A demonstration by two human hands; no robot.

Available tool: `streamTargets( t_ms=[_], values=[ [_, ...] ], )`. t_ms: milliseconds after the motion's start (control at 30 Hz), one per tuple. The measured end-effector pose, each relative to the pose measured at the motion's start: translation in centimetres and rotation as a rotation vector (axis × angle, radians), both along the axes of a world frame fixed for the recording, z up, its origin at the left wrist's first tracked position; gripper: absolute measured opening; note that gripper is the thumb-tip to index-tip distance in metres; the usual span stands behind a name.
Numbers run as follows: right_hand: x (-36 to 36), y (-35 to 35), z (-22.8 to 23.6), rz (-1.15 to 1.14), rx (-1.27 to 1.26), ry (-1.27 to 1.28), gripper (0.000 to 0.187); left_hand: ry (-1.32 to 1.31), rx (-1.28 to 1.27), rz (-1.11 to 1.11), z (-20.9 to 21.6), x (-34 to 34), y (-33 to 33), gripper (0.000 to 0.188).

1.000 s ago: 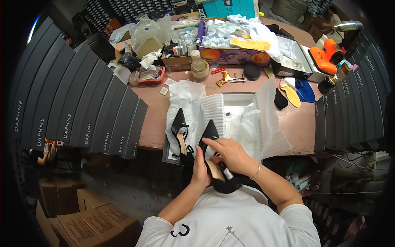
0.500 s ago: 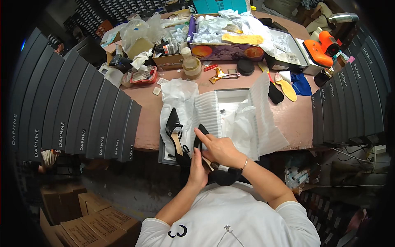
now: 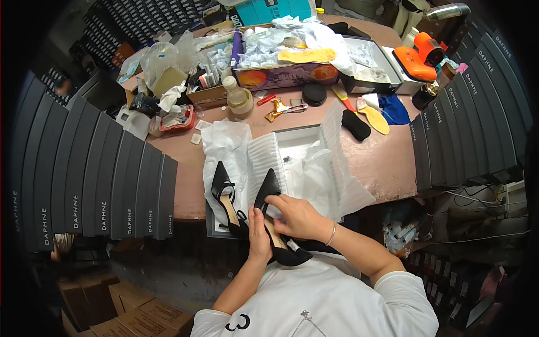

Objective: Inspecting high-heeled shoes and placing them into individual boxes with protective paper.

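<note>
My left hand [image 3: 259, 235] is closed round the side of a black pointed slingback shoe [image 3: 270, 183], its toe pointing away from me. The fingers of my right hand [image 3: 298, 219] curl over the shoe's opening and press at the edge of the upper, where I cannot make out the detail under them. The matching black shoe [image 3: 219, 178] lies on white tissue paper [image 3: 227, 137] at the left part of an open shoebox [image 3: 300, 135]. Inside the box are crumpled white tissue [image 3: 309, 171] and a ribbed white foam sheet [image 3: 351, 180].
Stacks of dark grey shoeboxes rise at left [image 3: 92, 174] and right [image 3: 477, 106]. Behind stand a jar with a pump top [image 3: 240, 102], a purple carton [image 3: 264, 77] full of crumpled paper, a round black tin [image 3: 314, 94], yellow insoles [image 3: 375, 119] and an orange device [image 3: 416, 62].
The held shoe has come into fuller view, its toe showing past my right fingers. My right hand has drawn back from the toe to the opening. The whole view has shifted slightly.
</note>
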State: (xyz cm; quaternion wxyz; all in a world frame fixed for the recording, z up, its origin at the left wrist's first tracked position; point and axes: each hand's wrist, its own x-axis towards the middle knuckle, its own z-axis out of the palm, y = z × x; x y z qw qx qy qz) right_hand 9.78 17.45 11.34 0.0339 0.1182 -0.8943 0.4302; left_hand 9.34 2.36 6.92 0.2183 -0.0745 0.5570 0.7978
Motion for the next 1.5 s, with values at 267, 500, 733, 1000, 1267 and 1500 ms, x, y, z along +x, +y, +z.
streamTargets(
  t_ms=[267,500,733,1000,1267,1500],
  values=[
    [-2.6,6.5,-11.1,-0.190,0.676,0.155,0.049,-0.276,0.064,0.005,1.4,-2.5,0.6,0.062],
    [-1.7,2.2,-1.0,-0.014,0.391,0.251,0.029,-0.358,0.187,-0.022,1.1,-2.7,-0.1,0.062],
    [-2.2,0.0,-4.7,0.055,0.421,0.394,0.012,-0.202,0.176,-0.064,-0.4,-1.0,-0.7,0.061],
    [-1.8,4.2,-0.6,-0.313,0.329,0.504,0.034,-0.253,0.205,0.092,1.9,-4.5,-1.4,0.069],
    [-4.5,-3.6,-7.0,0.080,0.188,0.317,0.024,0.178,0.118,0.013,1.1,-0.8,0.6,0.075],
    [-2.0,-5.0,-4.0,0.037,0.150,0.143,0.048,-0.055,0.159,-0.155,1.9,-6.9,-2.1,0.055]
  ],
)
